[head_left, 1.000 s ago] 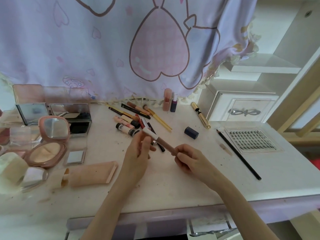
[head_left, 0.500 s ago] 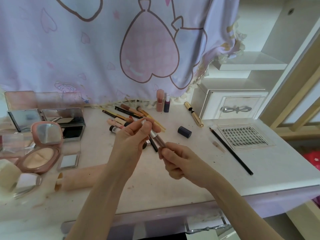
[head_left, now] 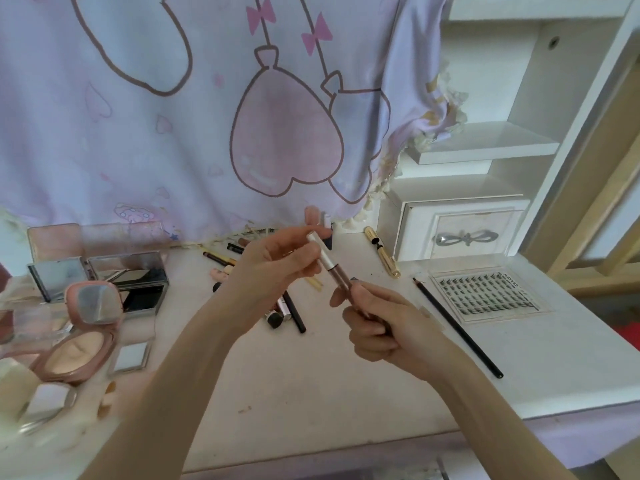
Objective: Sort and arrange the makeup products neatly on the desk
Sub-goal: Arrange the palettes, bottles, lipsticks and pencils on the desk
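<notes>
Fingers of your left hand (head_left: 277, 268) pinch the silver cap end of a slim silver-and-brown cosmetic pen (head_left: 330, 268) at frame centre; your right hand (head_left: 377, 323) is fisted round its brown barrel. You're likely checking it; next, lay it with the loose pencils (head_left: 221, 259) behind.

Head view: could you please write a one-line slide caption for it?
Both hands, left hand and right hand, hold a capped cosmetic pen above the cluttered desk, open pink compact at left.
</notes>
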Demonstrator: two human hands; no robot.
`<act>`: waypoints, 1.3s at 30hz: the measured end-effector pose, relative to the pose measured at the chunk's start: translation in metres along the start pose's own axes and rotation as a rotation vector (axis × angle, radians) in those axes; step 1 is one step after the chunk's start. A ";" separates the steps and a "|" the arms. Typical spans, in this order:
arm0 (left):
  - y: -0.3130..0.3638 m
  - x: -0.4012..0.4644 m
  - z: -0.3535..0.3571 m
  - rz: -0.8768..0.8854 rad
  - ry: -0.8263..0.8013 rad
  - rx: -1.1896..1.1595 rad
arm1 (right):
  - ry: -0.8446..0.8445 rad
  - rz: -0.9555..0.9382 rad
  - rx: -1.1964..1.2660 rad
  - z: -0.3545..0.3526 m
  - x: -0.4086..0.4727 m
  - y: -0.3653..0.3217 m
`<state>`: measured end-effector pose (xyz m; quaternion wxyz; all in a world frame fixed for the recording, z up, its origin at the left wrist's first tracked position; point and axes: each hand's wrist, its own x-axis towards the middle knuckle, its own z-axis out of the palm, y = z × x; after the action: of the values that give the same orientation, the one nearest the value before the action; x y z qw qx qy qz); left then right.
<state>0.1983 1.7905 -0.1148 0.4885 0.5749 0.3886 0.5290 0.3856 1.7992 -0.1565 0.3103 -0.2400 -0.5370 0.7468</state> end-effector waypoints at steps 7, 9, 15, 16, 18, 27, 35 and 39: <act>0.011 0.047 0.035 -0.008 -0.075 0.292 | -0.010 -0.063 -0.004 -0.039 -0.006 -0.017; 0.016 0.055 0.042 0.044 -0.191 0.277 | -0.017 -0.074 0.039 -0.051 -0.009 -0.024; 0.033 0.080 0.057 0.034 -0.118 0.532 | 0.055 -0.122 -0.097 -0.070 -0.010 -0.038; 0.034 0.083 0.060 0.029 -0.070 0.587 | 0.090 -0.130 -0.179 -0.070 -0.009 -0.039; 0.035 0.084 0.062 0.035 -0.058 0.624 | 0.133 -0.144 -0.261 -0.068 -0.007 -0.042; 0.058 0.066 0.042 0.062 -0.034 0.582 | 0.182 -0.202 -0.363 -0.032 -0.005 -0.051; 0.083 0.039 0.015 0.146 -0.239 0.481 | 0.258 -0.231 -0.532 0.005 -0.004 -0.058; 0.080 0.049 0.004 0.162 -0.042 0.521 | 0.296 -0.232 -0.675 0.009 0.012 -0.065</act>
<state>0.2038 1.8196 -0.0256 0.2883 0.7213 0.4539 0.4365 0.3848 1.8167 -0.0922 0.3703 -0.3717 -0.7256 0.4453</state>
